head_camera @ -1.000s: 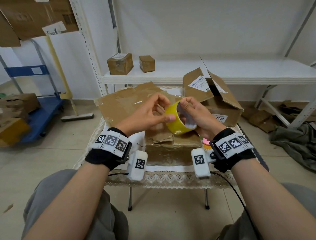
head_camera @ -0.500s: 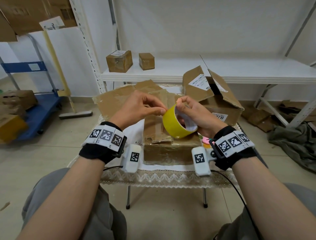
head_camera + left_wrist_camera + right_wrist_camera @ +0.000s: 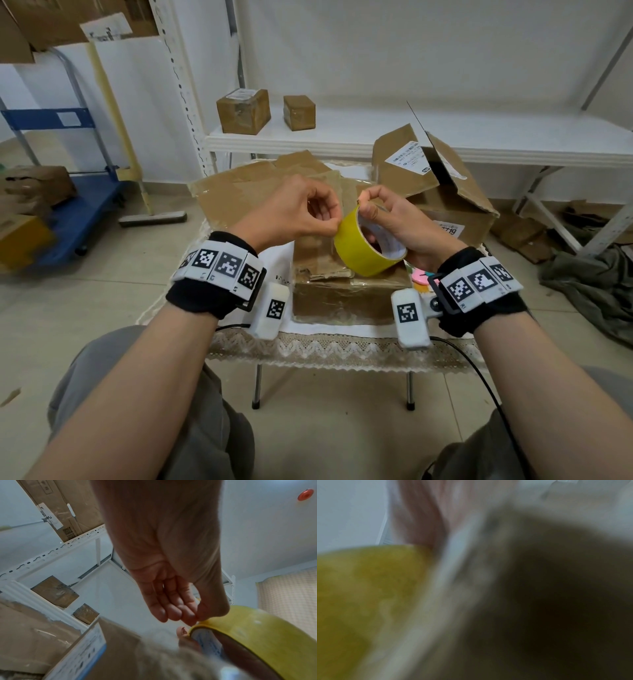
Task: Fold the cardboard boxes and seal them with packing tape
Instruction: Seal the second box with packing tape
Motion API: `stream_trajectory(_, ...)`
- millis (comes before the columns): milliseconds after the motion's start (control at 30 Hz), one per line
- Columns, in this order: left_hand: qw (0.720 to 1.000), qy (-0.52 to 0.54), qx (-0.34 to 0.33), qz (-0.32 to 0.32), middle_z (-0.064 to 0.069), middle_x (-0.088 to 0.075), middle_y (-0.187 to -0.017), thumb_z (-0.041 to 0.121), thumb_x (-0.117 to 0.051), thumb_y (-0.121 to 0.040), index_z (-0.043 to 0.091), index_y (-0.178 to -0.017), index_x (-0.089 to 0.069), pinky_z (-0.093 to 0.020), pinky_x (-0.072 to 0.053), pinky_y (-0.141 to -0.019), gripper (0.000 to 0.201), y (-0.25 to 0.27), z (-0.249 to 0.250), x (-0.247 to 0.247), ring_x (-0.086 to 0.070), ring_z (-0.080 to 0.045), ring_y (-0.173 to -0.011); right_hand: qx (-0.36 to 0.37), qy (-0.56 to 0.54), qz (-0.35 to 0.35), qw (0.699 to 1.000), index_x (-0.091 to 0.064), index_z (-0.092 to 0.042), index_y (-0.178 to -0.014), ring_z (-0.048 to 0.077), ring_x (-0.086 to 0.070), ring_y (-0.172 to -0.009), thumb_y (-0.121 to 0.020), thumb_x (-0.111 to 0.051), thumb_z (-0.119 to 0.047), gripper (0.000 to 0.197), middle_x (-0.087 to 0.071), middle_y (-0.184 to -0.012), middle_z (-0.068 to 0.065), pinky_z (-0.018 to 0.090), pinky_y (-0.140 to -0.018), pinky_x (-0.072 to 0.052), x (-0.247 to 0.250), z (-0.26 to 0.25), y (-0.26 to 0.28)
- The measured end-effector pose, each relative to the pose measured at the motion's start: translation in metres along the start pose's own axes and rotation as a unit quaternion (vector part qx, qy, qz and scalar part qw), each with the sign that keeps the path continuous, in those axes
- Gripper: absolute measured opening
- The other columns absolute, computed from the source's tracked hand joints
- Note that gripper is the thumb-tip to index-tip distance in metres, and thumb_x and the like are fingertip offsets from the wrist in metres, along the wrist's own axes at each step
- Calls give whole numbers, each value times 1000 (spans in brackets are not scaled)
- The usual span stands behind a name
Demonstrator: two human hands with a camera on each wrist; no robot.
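I see my right hand [image 3: 399, 222] holding the yellow tape roll [image 3: 364, 245] up above the table [image 3: 329, 346], its fingers [image 3: 371, 205] curled over the top rim and into the white core. In the right wrist view the roll [image 3: 359, 595] is only a yellow blur filling the lower left, too soft to read any detail. My left hand [image 3: 291, 214] sits just beside the roll on its left side, thumb and fingertips [image 3: 188, 616] pinched together against the upper edge of the yellow band; from the left wrist view the tape roll [image 3: 257, 635] meets those fingertips at its rim, and I cannot tell whether a loose end is caught between them. Directly under the roll, a closed cardboard box [image 3: 346, 291] rests on the table's white cloth. Flattened cardboard [image 3: 246, 192] lies behind my left hand, and an open box [image 3: 442, 192] with a shipping label stands to the right of it. Two small sealed boxes [image 3: 244, 111] sit on the white shelf [image 3: 445, 144] beyond.
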State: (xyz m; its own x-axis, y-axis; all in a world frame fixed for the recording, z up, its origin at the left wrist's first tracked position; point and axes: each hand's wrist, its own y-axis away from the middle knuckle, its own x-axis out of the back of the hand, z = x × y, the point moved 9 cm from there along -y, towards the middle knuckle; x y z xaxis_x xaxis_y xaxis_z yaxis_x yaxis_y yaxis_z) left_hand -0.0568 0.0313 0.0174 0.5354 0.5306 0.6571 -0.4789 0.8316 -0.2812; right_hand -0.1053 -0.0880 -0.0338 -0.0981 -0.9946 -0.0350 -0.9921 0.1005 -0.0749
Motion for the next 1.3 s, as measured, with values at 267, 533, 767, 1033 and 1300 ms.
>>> stream_trajectory(267, 1000, -13, -11, -10, 7, -60, -70, -5, -70, -79, 7, -75, -65, -15, -44, -62, 14, 1, 0, -3, -51, -1, -63, -1, 4, 2, 1000, -47, -14, -102, 13, -52, -60, -80, -64, -32, 33, -65, -66, -8, 19, -55, -48, 1, 1, -1)
stream_trajectory(533, 999, 51, 5, 7, -1, -68, -93, 6, -73, -86, 8, -93, -63, -27, -54, -79, 12, 7, -10, 7, -65, -16, -84, -1, -38, 25, 999, -49, -17, -96, 8, -54, -61, -64, -70, -47, 49, -65, -65, -11, 17, -54, -46, 6, 4, -1)
stream_trajectory(767, 993, 114, 3, 34, -8, -74, -96, 11, -83, -75, 1, -112, -70, -25, -55, -86, 41, 5, -10, 8, -70, -14, -89, -3, -30, 24, 999, -48, -16, -97, 10, -55, -68, -63, -71, -48, 52, -67, -68, -10, 19, -58, -45, 7, 5, -2)
stream_trajectory(1033, 993, 82, -9, 85, -2, -75, -85, 8, -79, -81, 12, -90, -78, -27, -58, -79, 10, 6, -7, 16, -70, -13, -80, -11, -17, 36, 999, -50, -17, -103, 21, -49, -79, -70, -69, -50, 50, -68, -73, -10, 24, -63, -45, 8, 4, -2)
stream_trajectory(1300, 967, 174, 9, 184, -1, -70, -82, 2, -70, -89, 9, -88, -71, -36, -59, -84, 8, 17, -17, 55, -67, -20, -79, -6, -49, 150, 987, -56, -10, -129, 4, -68, -101, -104, -44, -40, 41, -70, -109, -12, 28, -88, -55, 40, 5, 2)
